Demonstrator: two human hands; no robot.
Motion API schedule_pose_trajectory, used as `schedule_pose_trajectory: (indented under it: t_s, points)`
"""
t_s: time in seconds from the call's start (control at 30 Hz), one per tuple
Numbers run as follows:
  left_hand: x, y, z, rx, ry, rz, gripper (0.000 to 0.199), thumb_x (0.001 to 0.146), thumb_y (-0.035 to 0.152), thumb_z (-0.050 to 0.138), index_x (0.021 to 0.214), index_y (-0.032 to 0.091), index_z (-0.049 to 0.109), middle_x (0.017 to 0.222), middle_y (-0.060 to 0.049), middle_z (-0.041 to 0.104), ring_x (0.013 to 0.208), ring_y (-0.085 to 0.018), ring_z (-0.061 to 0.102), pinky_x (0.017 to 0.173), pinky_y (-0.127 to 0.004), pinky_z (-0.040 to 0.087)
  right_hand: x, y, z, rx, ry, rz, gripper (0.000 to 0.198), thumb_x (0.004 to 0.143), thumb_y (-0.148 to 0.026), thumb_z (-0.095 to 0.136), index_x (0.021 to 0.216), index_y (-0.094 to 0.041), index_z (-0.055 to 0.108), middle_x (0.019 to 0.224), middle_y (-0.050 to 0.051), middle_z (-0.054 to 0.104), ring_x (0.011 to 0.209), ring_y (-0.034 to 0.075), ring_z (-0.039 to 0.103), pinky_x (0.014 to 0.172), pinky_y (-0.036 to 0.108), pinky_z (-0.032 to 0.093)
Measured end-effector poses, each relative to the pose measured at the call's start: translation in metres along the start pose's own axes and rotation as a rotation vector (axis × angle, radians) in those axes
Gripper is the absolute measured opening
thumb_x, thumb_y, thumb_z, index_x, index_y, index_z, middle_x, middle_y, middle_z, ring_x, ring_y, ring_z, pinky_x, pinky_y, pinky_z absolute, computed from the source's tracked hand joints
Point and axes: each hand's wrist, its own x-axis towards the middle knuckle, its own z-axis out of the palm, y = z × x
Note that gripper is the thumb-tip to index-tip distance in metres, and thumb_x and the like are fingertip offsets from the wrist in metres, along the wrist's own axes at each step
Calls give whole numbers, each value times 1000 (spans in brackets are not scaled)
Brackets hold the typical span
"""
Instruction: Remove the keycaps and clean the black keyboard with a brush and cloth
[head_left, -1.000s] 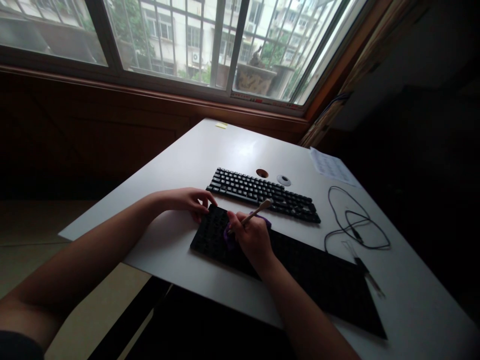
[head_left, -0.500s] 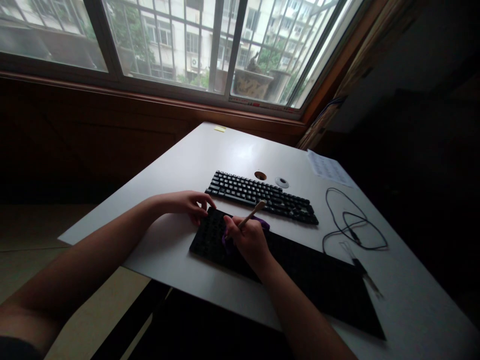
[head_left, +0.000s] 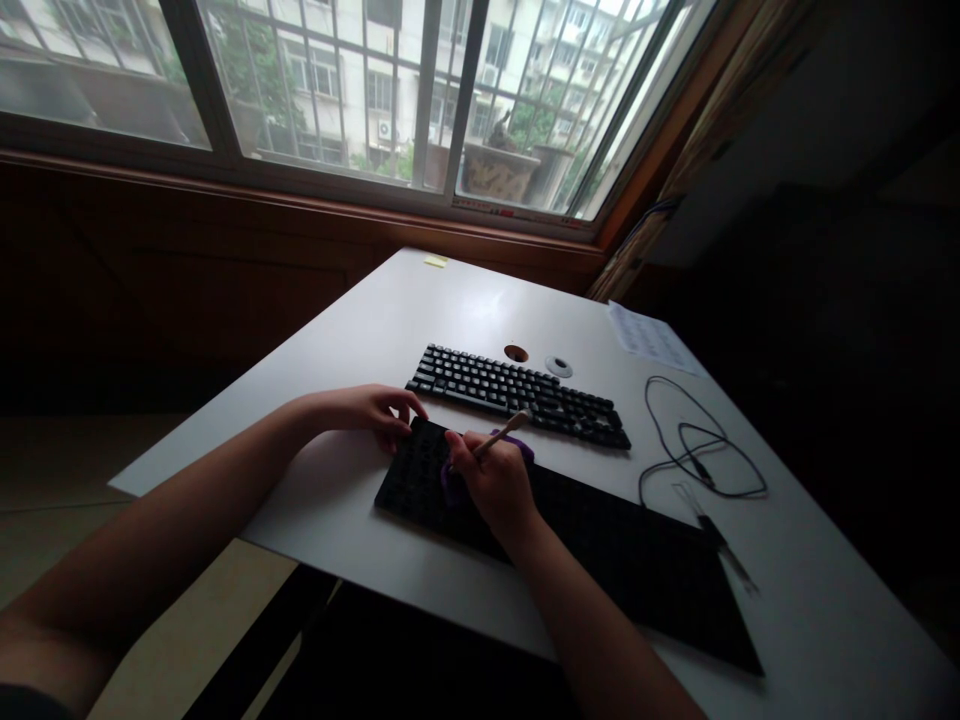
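Observation:
My right hand (head_left: 496, 485) is closed around a thin pale stick (head_left: 501, 433), gripped like a pen. A purple cloth (head_left: 517, 444) is bunched under that hand, around the stick's lower end. Both press on the left part of a black keyboard base (head_left: 637, 545), whose surface is too dark to make out in detail. At its far left corner, my left hand (head_left: 386, 412) has bent fingers gripping the edge. Dark keycaps (head_left: 495, 382) lie behind the base, set out in keyboard order.
A coiled cable (head_left: 701, 462) lies on the right of the white table (head_left: 315, 510), near a wire-ended keycap puller (head_left: 718, 540). Printed paper (head_left: 652, 335) rests at the far right edge. A round hole (head_left: 516, 353) and its grey cover (head_left: 559, 366) are behind the keycaps.
The camera view has shifted slightly. The stick in my right hand leans a little lower to the right. My left hand keeps its place at the corner.

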Motion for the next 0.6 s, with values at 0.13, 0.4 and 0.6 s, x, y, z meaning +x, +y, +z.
schedule_pose_trajectory:
  t_s: [0.13,0.4,0.6]
  points:
    - [1,-2,-1,-17,-15,14,38,87,31,76,121,20,63,96,-4,70,72,-16,74,63,-25,62,2,3,-1,108,-93,3,55,103,-49,44,58,-21,54,54,-1,56,51,12,52,57,24,38]
    - [1,0,-1,-17,-7,0,38,87,31,76,120,19,62,96,-4,69,71,-16,74,62,-25,61,2,5,0,204,-118,39,53,102,-48,47,58,-19,58,51,-2,56,48,11,52,55,23,38]
    - [1,-2,-1,-19,-10,15,38,87,32,76,121,19,63,95,-4,69,71,-16,74,62,-24,61,1,-1,0,101,-11,48,57,101,-52,47,55,-20,56,50,-1,56,48,12,52,55,24,38]
